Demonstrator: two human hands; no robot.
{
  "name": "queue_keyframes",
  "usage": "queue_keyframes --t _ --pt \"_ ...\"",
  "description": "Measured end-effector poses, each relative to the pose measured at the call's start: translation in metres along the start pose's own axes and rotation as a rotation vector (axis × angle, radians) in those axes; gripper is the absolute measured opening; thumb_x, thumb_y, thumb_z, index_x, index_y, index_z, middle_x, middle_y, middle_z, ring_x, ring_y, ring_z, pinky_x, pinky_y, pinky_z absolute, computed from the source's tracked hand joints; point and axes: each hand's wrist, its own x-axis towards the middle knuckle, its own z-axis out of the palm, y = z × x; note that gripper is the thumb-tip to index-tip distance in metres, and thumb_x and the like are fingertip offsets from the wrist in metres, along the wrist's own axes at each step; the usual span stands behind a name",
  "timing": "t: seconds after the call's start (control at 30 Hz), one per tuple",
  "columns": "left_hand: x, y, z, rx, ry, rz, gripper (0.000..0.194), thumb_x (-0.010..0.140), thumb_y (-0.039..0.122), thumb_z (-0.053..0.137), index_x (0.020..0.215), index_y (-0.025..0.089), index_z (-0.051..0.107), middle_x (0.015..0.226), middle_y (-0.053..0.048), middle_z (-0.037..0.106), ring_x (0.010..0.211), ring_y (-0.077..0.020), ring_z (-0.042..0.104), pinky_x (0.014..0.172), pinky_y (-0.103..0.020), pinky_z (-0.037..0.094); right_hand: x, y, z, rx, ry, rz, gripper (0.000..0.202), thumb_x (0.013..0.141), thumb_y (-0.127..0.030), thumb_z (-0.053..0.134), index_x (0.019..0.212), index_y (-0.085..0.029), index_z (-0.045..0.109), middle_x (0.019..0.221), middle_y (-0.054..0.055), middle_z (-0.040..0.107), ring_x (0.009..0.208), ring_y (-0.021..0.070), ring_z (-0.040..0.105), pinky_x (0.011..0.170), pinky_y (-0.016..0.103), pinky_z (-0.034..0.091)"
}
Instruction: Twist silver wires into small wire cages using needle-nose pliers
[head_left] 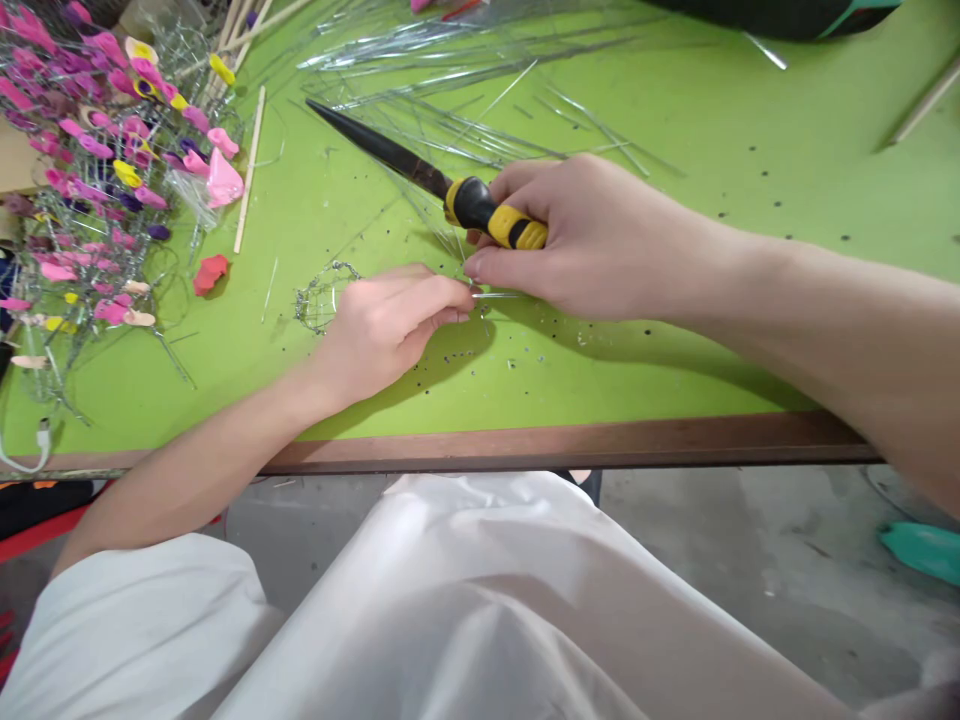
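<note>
My right hand (570,235) is closed around the yellow-and-black handle of a pointed tool (382,145). Its long, dark, tapering end points up and to the left; whether it is one blade or two jaws I cannot tell. The right thumb and fingertips come close to the left fingertips. My left hand (397,315) pinches a thin silvery wire (496,295), which sticks out to the right. Beside the left hand, partly covered by it, is a small rounded frame of twisted wire (319,300) on the green tabletop (720,370).
Bundled clear-silver wires (450,60) lie at the back. On the left is a heap of wire stems with pink, purple and yellow pieces (97,150). A red piece (211,274), a wooden stick (251,170), a white cable (43,440) and tiny scraps lie about.
</note>
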Motion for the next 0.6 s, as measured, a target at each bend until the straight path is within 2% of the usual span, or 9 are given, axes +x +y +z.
queue_keyframes --t 0.17,0.3,0.43,0.5,0.6 --pt "-0.0022 0.0023 0.0025 0.005 0.069 -0.012 0.029 0.113 0.036 0.051 0.100 0.023 0.074 0.085 0.002 0.080 0.076 -0.0134 0.078 0.074 -0.029 0.062 -0.0008 -0.0004 0.0011 -0.039 -0.015 -0.029 0.030 0.089 -0.015 0.069 0.066 -0.020 0.052 0.093 0.004 0.062 0.069 0.0134 0.043 0.066 0.036 0.033" --pt "-0.0026 0.0042 0.0034 0.047 0.044 -0.114 0.035 0.113 0.045 0.049 0.107 0.021 0.074 0.090 -0.001 0.082 0.082 -0.0152 0.079 0.075 -0.029 0.062 0.0011 0.0035 0.0009 -0.015 0.005 -0.051 0.027 0.087 -0.018 0.071 0.069 -0.021 0.051 0.082 0.002 0.059 0.065 0.0131 0.042 0.063 0.035 0.033" --pt "-0.0009 0.0032 0.0023 0.047 0.060 -0.008 0.033 0.114 0.037 0.048 0.105 0.019 0.074 0.087 -0.002 0.081 0.080 -0.0149 0.077 0.074 -0.029 0.058 0.0027 0.0075 0.0001 -0.008 0.006 -0.072 0.023 0.086 -0.018 0.072 0.073 -0.022 0.054 0.078 0.001 0.059 0.064 0.0127 0.040 0.061 0.034 0.031" --pt "0.0007 0.0025 0.0017 0.061 0.052 0.052 0.036 0.114 0.036 0.046 0.099 0.019 0.074 0.081 -0.003 0.077 0.074 -0.0153 0.074 0.071 -0.030 0.056 0.0022 0.0069 0.0001 -0.031 -0.008 -0.074 0.026 0.087 -0.020 0.072 0.070 -0.021 0.052 0.083 0.002 0.061 0.065 0.0126 0.040 0.062 0.034 0.031" --pt "0.0024 0.0022 0.0014 0.076 0.031 0.049 0.042 0.115 0.039 0.043 0.091 0.021 0.073 0.076 -0.003 0.073 0.070 -0.0162 0.071 0.068 -0.031 0.052 0.0000 0.0033 0.0012 -0.057 -0.031 -0.066 0.031 0.089 -0.021 0.071 0.067 -0.021 0.050 0.095 0.006 0.062 0.070 0.0145 0.044 0.066 0.036 0.033"
